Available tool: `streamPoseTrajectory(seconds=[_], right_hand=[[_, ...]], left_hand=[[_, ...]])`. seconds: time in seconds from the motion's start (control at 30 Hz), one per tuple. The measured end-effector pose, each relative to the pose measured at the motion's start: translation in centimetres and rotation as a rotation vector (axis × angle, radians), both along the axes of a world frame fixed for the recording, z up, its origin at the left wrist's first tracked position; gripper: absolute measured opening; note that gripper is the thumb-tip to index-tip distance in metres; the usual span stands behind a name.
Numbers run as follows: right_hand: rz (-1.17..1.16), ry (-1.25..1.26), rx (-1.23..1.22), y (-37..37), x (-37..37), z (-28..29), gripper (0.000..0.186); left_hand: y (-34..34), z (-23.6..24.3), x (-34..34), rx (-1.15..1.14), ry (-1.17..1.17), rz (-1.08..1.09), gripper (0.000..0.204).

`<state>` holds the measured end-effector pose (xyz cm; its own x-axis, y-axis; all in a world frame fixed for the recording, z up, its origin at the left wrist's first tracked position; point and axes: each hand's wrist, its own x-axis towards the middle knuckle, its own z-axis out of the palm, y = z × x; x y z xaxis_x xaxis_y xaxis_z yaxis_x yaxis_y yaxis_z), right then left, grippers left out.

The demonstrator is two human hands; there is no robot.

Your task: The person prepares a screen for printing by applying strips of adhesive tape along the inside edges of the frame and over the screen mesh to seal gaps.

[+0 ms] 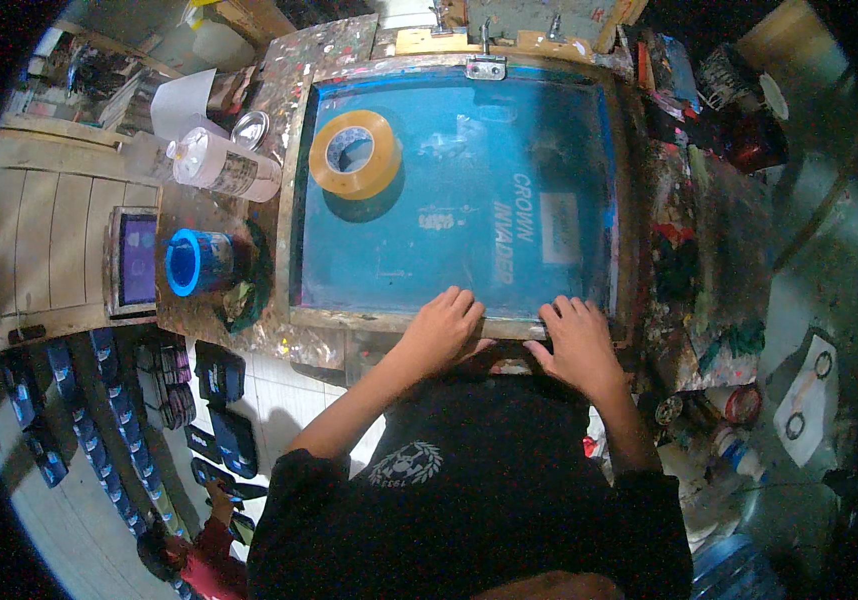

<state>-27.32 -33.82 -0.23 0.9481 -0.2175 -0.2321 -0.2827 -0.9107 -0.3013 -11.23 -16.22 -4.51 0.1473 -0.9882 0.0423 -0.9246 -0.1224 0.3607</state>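
The blue framed screen (404,255) lies across the worktable (294,348), right in front of the person. The left hand (447,328) and right hand (577,345) are apart from each other, each clasped on its near rail, fingers over the top and thumbs on the person's side; how tight, I cannot tell. On the mesh, toward the far left corner, sits a roll of amber tape (383,165), covering that patch. A metal clamp (486,67) overlaps the far rail.

Just left of the frame I see a white bottle (239,172), a round metal lid (250,130) and an open blue tub (213,262). Beyond the tub is a small purple panel (137,258) in a frame. Dark flat pieces (227,440) lie on the floor at left, near a co-worker's red sleeve (217,540). To the right, a white sheet (807,400) bears two black rings.

Pale block lettering (512,225) runs sideways in two lines on the mesh, beside a pale rectangle (561,228) whose marks are too faint to read. The bottle has a printed label, and the person's black shirt (509,490) a wreath emblem with small characters.
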Motion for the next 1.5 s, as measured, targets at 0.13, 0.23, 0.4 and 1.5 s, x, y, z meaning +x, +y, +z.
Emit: streamPoseTrajectory(seconds=[0.13, 0.23, 0.4, 1.5], right_hand=[[-0.021, -0.07, 0.036, -0.2, -0.4, -0.3, 0.04], [-0.051, -0.091, 0.074, -0.4, -0.7, -0.4, 0.042], [0.003, 0.014, 0.122, -2.0, 1.2, 2.1, 0.048], [-0.855, -0.412, 1.114, -6.2, -4.6, -1.0, 0.014]], left_hand=[[0.4, -0.1, 0.1, -0.032, -0.018, 0.028, 0.044], [1.0, 0.6, 0.5, 0.012, 0.024, 0.107, 0.048], [2.4, 2.4, 2.3, 0.157, -0.001, 0.18, 0.056], [1.4, 19.5, 11.5, 0.809, 0.384, 0.069, 0.068]])
